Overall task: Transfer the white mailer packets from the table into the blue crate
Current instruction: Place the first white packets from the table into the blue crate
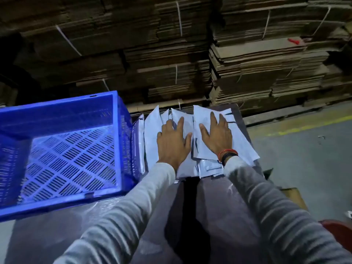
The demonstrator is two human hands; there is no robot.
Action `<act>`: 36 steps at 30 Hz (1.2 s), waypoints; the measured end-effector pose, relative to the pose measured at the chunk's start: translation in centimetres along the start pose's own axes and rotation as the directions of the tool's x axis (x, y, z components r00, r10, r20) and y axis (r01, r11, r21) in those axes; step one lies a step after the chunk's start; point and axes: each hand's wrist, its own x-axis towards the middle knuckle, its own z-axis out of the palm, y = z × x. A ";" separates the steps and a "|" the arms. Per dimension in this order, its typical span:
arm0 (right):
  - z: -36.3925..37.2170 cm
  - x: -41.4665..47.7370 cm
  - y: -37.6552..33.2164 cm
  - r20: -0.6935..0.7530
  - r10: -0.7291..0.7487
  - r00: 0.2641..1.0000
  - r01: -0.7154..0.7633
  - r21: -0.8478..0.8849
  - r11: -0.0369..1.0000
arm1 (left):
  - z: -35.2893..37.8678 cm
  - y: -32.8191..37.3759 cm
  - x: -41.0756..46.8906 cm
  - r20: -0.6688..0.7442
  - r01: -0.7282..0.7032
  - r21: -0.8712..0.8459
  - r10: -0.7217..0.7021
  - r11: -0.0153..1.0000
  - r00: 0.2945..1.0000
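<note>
Several white mailer packets (152, 130) lie spread in an overlapping pile on a small dark table (240, 116) in front of me. My left hand (174, 141) rests flat on the left part of the pile, fingers apart. My right hand (217, 135) lies flat on the right-hand packets (240, 141), fingers spread, with red and black bands at the wrist. Neither hand grips a packet. The blue crate (114, 141) stands directly left of the pile; its perforated floor is bare. One packet (140, 147) stands on edge against the crate's right wall.
Tall stacks of flattened, strapped cardboard (247, 63) rise right behind the table. Grey floor with a yellow line (297, 128) lies to the right. A red object (339, 233) sits at the lower right edge. My knees are below the table.
</note>
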 end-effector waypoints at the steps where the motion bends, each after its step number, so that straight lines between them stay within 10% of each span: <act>1: 0.4 0.2 0.2 0.040 0.024 0.999 -0.024 0.006 1.000 | 0.4 0.5 0.3 0.024 0.008 0.034 -0.008 0.999 1.000; 20: 2.5 0.2 0.6 0.103 0.112 0.988 -0.123 0.114 0.986 | 5.9 2.5 1.4 0.037 0.057 0.334 -0.073 0.941 0.997; 36: 0.4 -1.4 -0.5 0.027 0.145 0.989 -0.143 0.418 0.897 | 2.2 1.5 1.1 -0.097 0.069 0.050 -0.064 0.996 0.993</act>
